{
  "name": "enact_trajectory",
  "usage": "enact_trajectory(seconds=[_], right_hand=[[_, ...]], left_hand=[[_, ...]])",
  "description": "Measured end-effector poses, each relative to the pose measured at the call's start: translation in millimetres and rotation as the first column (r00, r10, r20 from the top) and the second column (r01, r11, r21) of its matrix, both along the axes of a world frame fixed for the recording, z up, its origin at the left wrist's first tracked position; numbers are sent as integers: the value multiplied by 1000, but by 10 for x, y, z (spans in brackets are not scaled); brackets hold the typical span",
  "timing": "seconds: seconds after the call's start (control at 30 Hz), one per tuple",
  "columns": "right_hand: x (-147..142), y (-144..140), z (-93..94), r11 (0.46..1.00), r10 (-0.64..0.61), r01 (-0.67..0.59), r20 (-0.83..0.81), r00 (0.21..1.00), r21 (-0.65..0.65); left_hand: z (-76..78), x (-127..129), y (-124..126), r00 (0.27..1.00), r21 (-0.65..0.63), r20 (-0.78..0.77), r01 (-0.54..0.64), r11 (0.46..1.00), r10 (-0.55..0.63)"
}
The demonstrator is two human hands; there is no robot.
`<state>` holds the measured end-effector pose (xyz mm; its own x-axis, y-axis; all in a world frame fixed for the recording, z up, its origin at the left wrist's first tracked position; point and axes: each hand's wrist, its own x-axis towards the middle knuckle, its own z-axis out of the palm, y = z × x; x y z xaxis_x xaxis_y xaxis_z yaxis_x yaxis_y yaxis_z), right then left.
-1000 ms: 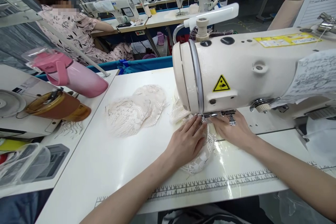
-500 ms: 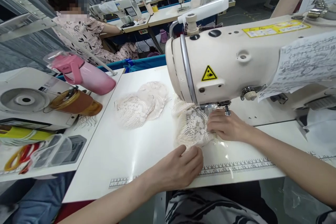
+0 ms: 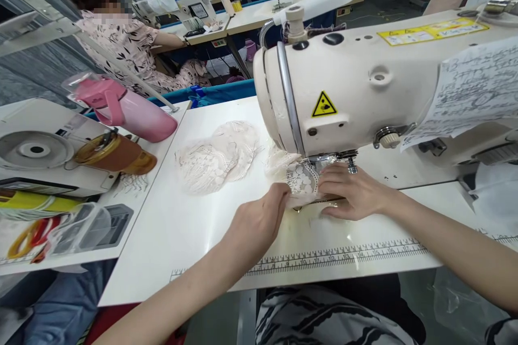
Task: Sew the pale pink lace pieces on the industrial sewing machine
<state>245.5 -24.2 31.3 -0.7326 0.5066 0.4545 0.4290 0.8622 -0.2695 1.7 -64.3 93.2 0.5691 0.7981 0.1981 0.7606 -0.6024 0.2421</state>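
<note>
At far left, pink flask [image 3: 125, 110] and brown bottle [image 3: 115, 153], then a lace pile [image 3: 216, 156] on the white table [image 3: 170, 226]. Left hand [image 3: 259, 221], back up since the earlier frame, fingers together pinching the lace piece [image 3: 301, 180]; right hand [image 3: 350, 191] flat on it, fingers together, under the sewing machine [image 3: 364, 81] overhanging the seam.

Both forearms are bare; the lap wears black-and-white patterned cloth.
</note>
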Motion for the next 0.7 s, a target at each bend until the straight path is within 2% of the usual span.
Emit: enact_trajectory(seconds=[0.07,0.13,0.2,0.23,0.33,0.4,0.53,0.63,0.7], right_hand=[[-12,14,3,999,19,-19,-5,1000,-26],[-15,24,9,999,40,-40,-29,999,-16],[-6,25,19,999,52,-51,-63,997,19],[2,22,24,998,55,-52,-78,995,42],[23,0,30,995,28,-22,-51,998,101],[26,-18,29,993,-29,25,31,999,119],[-2,-39,46,985,-95,70,165,982,155],[-29,-24,79,980,-77,56,104,992,191],[-35,-2,91,988,-9,5,22,1000,155]], left_hand=[[54,41,109,995,-67,-43,91,994,-94],[21,94,220,963,-82,-73,252,964,-258],[-89,143,305,924,-30,-98,368,929,-369],[-160,163,333,915,37,-107,395,918,-390],[-358,191,352,920,279,-94,391,877,-380],[-435,185,334,924,364,-65,373,853,-376],[-465,153,311,934,386,-10,333,860,-357],[-457,135,323,940,418,-27,321,850,-341],[-456,127,335,940,449,-43,321,834,-339]])
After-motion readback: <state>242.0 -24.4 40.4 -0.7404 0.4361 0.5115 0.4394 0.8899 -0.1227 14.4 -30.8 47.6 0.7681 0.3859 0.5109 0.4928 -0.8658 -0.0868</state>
